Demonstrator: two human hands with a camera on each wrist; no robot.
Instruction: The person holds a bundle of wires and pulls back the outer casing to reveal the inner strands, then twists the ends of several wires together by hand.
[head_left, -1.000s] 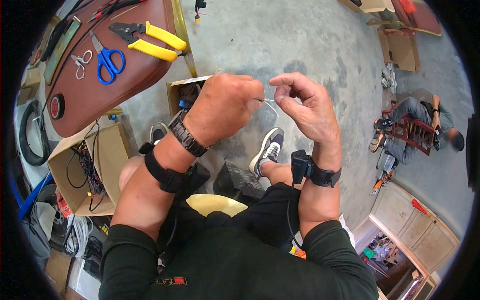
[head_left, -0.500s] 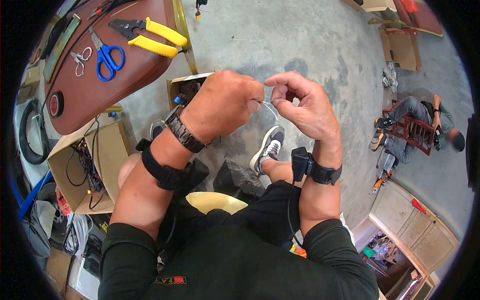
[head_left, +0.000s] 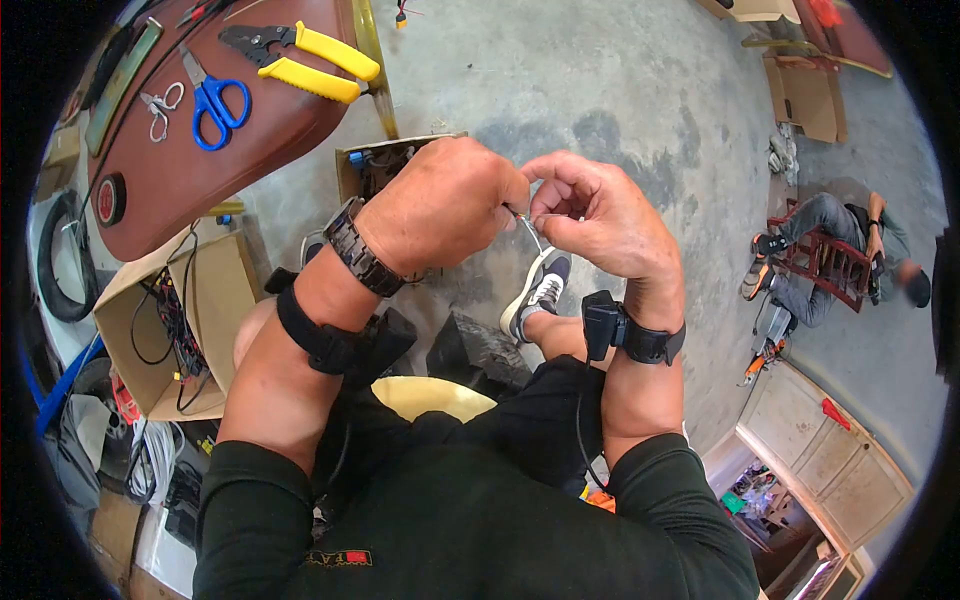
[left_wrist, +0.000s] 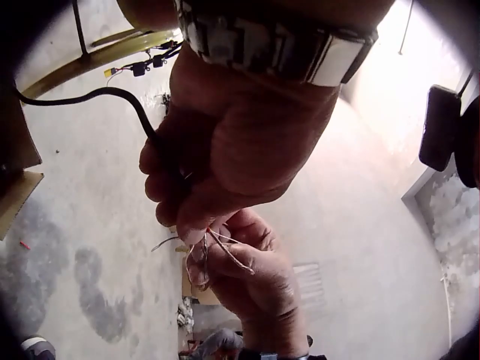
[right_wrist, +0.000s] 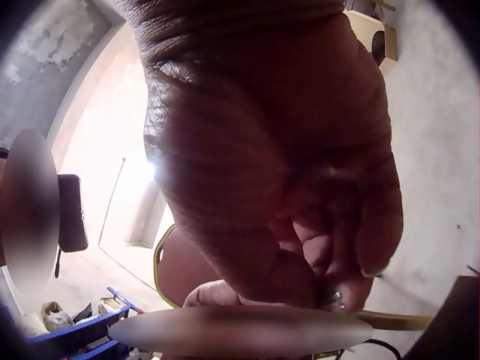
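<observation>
The left hand (head_left: 440, 205) is curled round a black cable (left_wrist: 112, 91), seen entering its fist in the left wrist view. Several thin pale wires (left_wrist: 232, 253) fan out from between its thumb and forefinger. Close against those fingertips, the right hand (head_left: 615, 220) pinches at the wires between thumb and forefinger, its other fingers bent. One white wire (head_left: 531, 234) hangs down between the hands. In the right wrist view the right hand (right_wrist: 277, 165) hides most of the wires; only a small glint shows at its fingertips.
A brown table (head_left: 250, 150) at upper left holds yellow-handled pliers (head_left: 318, 85), blue scissors (head_left: 217, 112) and small scissors. Boxes with cables (head_left: 222, 300) stand below it. A seated person (head_left: 830, 225) is at right, beyond the grey floor (head_left: 600, 80).
The right hand has come in to the left, narrowing the gap between their fingertips. The white wire now hangs more steeply below them. The left hand keeps its grip.
</observation>
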